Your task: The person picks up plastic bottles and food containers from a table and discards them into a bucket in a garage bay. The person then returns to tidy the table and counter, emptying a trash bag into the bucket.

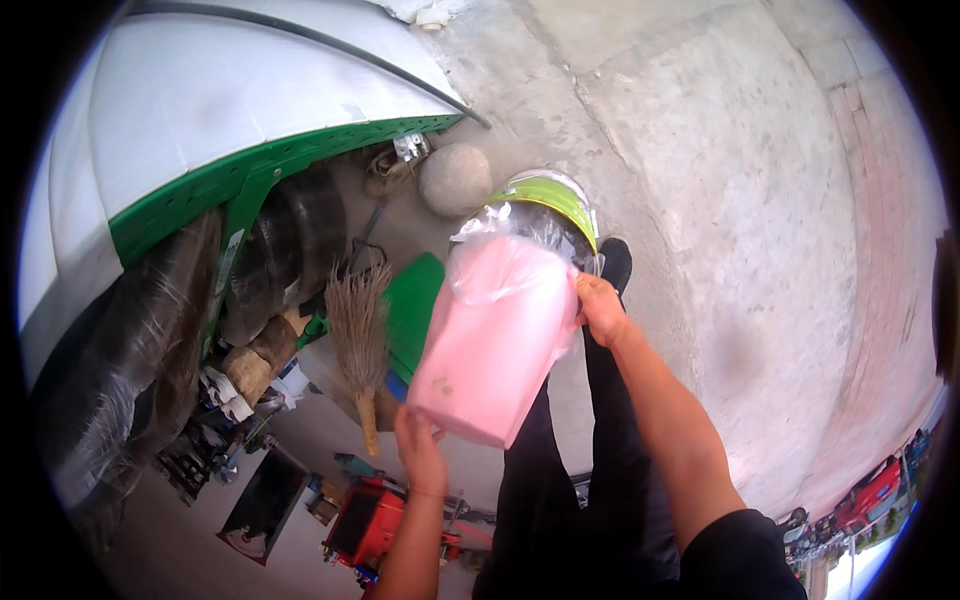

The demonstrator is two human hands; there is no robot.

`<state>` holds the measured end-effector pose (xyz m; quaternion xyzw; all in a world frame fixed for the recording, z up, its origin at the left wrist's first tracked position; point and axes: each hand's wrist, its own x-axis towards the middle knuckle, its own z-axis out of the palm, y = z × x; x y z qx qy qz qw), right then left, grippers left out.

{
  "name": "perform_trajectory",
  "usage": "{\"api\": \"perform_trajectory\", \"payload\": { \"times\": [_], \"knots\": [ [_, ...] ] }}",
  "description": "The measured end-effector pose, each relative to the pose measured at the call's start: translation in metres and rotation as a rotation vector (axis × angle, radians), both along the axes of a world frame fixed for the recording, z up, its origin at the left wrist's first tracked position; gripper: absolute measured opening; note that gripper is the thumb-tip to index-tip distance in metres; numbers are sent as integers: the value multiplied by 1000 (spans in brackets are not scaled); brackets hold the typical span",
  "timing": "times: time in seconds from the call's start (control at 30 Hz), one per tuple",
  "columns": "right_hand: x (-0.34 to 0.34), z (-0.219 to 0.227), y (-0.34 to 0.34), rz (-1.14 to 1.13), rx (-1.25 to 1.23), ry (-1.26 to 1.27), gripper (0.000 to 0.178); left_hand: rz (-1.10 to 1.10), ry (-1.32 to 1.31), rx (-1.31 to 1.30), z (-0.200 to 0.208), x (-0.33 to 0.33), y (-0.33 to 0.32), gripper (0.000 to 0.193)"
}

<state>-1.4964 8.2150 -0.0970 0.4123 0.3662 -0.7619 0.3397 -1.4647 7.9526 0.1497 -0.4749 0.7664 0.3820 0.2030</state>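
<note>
A pink trash bin (490, 365) hangs tilted in front of me, its mouth pointing away and down, with a clear plastic liner (500, 272) around its rim. My right hand (602, 308) grips the bin's side near the mouth. At the near, raised end, my left hand (421, 452) holds the bottom edge with curled fingers. Just beyond the mouth stands a yellow-green bucket (565, 197) with white tissue and clear plastic in it. The bin covers the bucket's near side.
A twig broom (358, 330) and a green dustpan-like piece (413, 305) lie left of the bin. A round stone (455, 180) sits beside the bucket. Plastic-wrapped rolls (285, 250) lie under a green metal frame (270, 178). My shoe (617, 264) is right of the bucket.
</note>
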Motion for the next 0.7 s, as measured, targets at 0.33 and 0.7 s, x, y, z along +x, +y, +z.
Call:
{"api": "perform_trajectory", "payload": {
  "times": [0.33,0.7],
  "knots": [
    [31,66,-19,2,73,171,37,246,110,278,-1,50,-49,45],
    [65,134,-47,236,453,556,22,806,-29,669,-70,105,-124,50]
  ]
}}
